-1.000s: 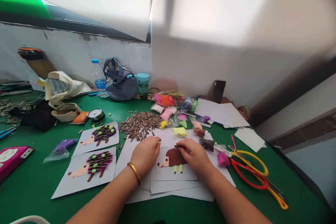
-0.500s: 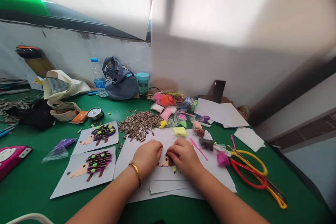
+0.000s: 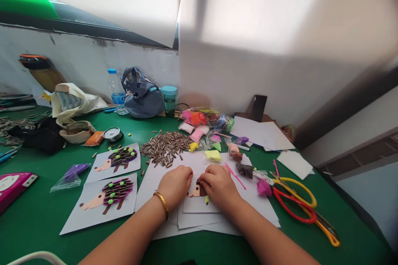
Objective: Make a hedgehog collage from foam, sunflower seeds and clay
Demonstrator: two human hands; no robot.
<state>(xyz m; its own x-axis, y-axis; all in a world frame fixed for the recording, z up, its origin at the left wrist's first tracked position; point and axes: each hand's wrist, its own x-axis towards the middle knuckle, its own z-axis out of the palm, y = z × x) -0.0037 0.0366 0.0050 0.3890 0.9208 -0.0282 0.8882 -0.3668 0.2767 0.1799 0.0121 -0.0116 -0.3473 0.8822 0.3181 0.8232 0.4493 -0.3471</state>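
White sheets (image 3: 202,220) lie stacked at the middle of the green table. On the top one is a clay hedgehog (image 3: 195,191) with a pale face, a brown body and a yellow-green foot, its rear part covered by my right hand (image 3: 219,186). That hand's fingers are pinched together over the brown body; whatever they grip is hidden. My left hand (image 3: 175,184), with a gold bangle on the wrist, rests just left of the face, fingers closed, their content too small to make out. Two finished-looking seed hedgehogs (image 3: 116,194) lie on paper to the left.
Sunflower seeds (image 3: 166,147) are heaped behind my left hand. Bagged coloured clay (image 3: 199,120) and a yellow clay lump (image 3: 213,156) lie behind. Scissors (image 3: 295,201) are at the right. A bottle (image 3: 116,93), a blue bag (image 3: 143,99) and a cup (image 3: 169,99) stand by the wall.
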